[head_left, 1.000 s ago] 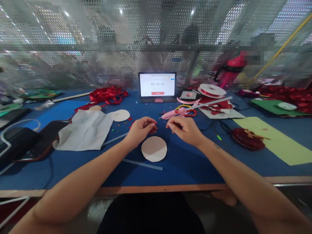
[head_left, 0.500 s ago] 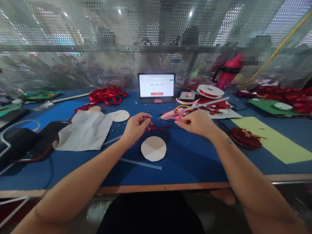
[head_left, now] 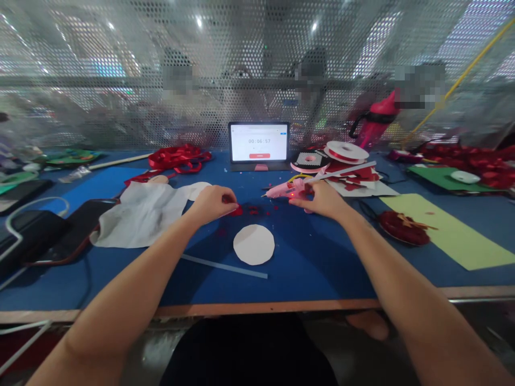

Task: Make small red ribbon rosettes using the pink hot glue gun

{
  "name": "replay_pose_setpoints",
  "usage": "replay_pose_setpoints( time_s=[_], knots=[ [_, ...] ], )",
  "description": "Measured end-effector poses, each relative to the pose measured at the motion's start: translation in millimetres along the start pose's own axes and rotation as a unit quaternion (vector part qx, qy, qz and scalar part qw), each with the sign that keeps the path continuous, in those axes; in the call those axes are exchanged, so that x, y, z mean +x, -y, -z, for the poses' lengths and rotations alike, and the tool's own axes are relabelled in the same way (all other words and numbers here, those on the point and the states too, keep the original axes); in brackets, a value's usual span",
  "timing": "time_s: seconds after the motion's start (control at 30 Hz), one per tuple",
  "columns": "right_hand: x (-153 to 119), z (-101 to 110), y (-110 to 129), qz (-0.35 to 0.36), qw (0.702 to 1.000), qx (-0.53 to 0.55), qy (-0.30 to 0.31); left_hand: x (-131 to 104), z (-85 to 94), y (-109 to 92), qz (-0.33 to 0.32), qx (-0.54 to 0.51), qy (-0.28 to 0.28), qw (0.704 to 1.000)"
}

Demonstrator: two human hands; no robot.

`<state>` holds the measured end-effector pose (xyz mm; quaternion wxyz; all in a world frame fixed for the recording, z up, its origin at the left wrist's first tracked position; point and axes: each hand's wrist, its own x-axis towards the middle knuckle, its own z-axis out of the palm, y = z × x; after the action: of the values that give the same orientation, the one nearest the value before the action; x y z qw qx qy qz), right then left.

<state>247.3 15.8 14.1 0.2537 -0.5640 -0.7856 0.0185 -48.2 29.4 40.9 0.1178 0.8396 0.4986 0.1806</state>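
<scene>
My right hand [head_left: 322, 201] is closed round the handle of a pink glue gun [head_left: 285, 189], whose nozzle points left and whose small red light is lit. A pale glue stick [head_left: 341, 171] juts out of its back. My left hand [head_left: 215, 203] is pinched on a small red ribbon piece [head_left: 237, 210] just above the table. Below and between the hands lies a white paper circle [head_left: 254, 245]. Several red scraps [head_left: 253, 209] lie behind the circle. In front of it rests another translucent glue stick [head_left: 225, 266].
At left are a grey-white cloth [head_left: 139, 214], a second white circle [head_left: 197, 190] and a dark phone [head_left: 76, 230]. A tablet [head_left: 259, 142] stands at the back, with ribbon spools [head_left: 346, 151] beside it. To the right lie a dark red round piece [head_left: 403, 228] and yellow paper [head_left: 450, 230].
My left hand has moved a little left and its fingers have closed on the red piece. My right hand and the glue gun have barely shifted.
</scene>
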Motion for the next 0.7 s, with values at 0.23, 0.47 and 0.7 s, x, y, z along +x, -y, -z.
replay_pose_setpoints(
  time_s=[0.23, 0.47, 0.7],
  knots=[
    [6, -32, -8, -0.045, 0.996, 0.071, 0.014, -2, -10.2, -2, -0.103, 0.146, 0.057, 0.982],
    [6, -20, -3, -0.052, 0.993, 0.105, -0.037, -4, -13.5, -12, -0.123, 0.256, 0.081, 0.955],
    [-2, -9, 8, 0.015, 0.966, 0.248, 0.067, -3, -12.4, -8, -0.059, 0.193, -0.024, 0.979]
  ],
)
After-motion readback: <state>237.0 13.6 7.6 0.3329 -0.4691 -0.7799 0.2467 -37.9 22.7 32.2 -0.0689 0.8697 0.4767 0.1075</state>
